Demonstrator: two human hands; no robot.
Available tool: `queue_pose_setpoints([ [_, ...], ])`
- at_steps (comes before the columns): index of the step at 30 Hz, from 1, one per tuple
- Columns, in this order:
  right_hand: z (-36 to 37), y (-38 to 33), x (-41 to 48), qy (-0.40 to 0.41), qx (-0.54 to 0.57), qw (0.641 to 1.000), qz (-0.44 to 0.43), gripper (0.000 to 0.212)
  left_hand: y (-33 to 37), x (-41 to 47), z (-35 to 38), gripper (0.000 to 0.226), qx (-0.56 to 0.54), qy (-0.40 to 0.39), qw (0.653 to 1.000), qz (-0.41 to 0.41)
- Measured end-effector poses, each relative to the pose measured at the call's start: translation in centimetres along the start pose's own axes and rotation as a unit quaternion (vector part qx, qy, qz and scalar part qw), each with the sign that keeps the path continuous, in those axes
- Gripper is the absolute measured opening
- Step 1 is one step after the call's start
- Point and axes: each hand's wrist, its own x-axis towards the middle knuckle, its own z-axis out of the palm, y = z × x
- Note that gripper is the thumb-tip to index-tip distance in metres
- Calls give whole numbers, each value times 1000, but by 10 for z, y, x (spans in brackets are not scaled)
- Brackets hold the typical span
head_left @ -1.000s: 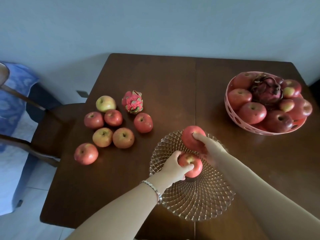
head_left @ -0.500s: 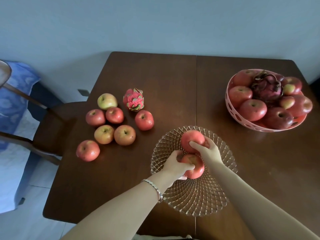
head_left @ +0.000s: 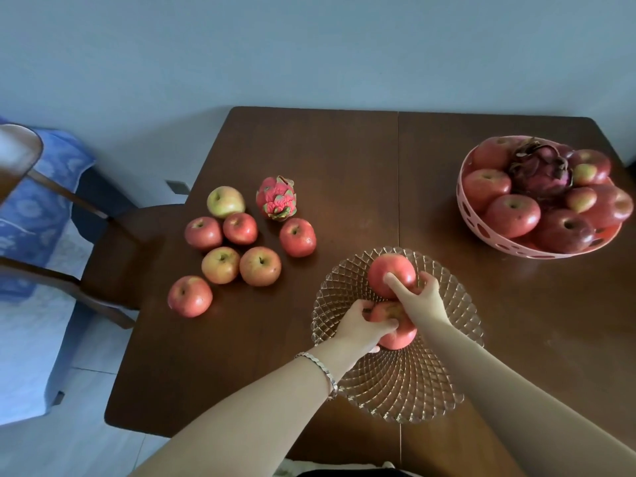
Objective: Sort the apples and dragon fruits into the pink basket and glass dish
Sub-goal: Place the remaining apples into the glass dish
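Note:
A glass dish [head_left: 406,383] sits near the table's front edge. My left hand [head_left: 361,327] grips a red apple [head_left: 399,335] inside it. Just behind, my right hand [head_left: 421,297] holds a second red apple [head_left: 389,273] at the dish's far side. At the far right a pink basket [head_left: 481,232] is piled with several red apples and a dark dragon fruit [head_left: 540,170]. On the left of the table lie several loose apples [head_left: 260,266] and a bright pink dragon fruit [head_left: 276,198].
The dark wooden table [head_left: 344,160] has a seam down its middle. A wooden chair [head_left: 113,242] stands at the table's left side, with blue patterned cloth [head_left: 31,201] beyond it. A pale wall runs behind.
Both hands have drawn slightly closer together over the dish, still holding their apples. My right hand has shifted its fingers over the far apple. The loose fruit has not moved.

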Motion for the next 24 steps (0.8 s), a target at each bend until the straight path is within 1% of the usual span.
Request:
queue_pose_setpoints([
  [1,-1,-1,-1,-3,-6,1000,-5,88,1,-2,-3,57,49,10,999,17],
  [2,-2,-3,-3,-5,-12,1000,-11,88,3,-4,-7,61,102,38,993,50],
  [3,-3,-4,-5,-3,-19,1000,-20,87,7,-8,-15,59,151,91,979,100],
  [4,-4,-6,-7,-1,-24,999,-34,84,12,-13,-26,53,191,161,954,167],
  [5,-6,-8,-11,1,-32,998,-52,80,17,-16,-41,45,228,237,913,243],
  [6,-8,-11,-14,0,-42,997,-66,76,21,-15,-58,42,283,305,857,304],
  [7,-9,-13,-16,0,-53,995,-82,72,25,-11,-77,45,358,356,796,334],
  [8,-11,-16,-19,0,-66,993,-94,69,27,-5,-97,54,441,379,748,319],
  [9,-12,-18,-20,1,-78,991,-105,66,28,0,-116,65,518,371,725,262],
  [10,-14,-20,-22,3,-91,989,-115,64,28,6,-132,76,578,345,716,184],
  [11,-14,-22,-23,3,-102,987,-123,61,26,10,-145,83,619,318,709,112],
  [12,-16,-24,-25,1,-112,985,-128,59,24,14,-153,87,644,299,700,68],
  [13,-15,-25,-27,-2,-119,984,-133,57,21,17,-159,88,659,294,691,53],
  [15,-16,-25,-32,-5,-126,982,-144,54,18,21,-162,85,661,306,681,76],
  [16,-17,-25,-36,-6,-129,980,-150,52,18,22,-162,82,652,318,683,87],
  [18,-19,-25,-42,-1,-132,976,-172,49,19,19,-162,79,616,343,704,92],
  [20,-22,-24,-50,7,-119,972,-201,42,21,12,-153,80,556,363,739,118],
  [22,-24,-27,-58,1,-78,973,-219,30,26,0,-138,79,480,369,772,193],
  [24,-22,-34,-65,-27,-32,975,-218,21,36,-15,-116,78,413,346,791,290],
])
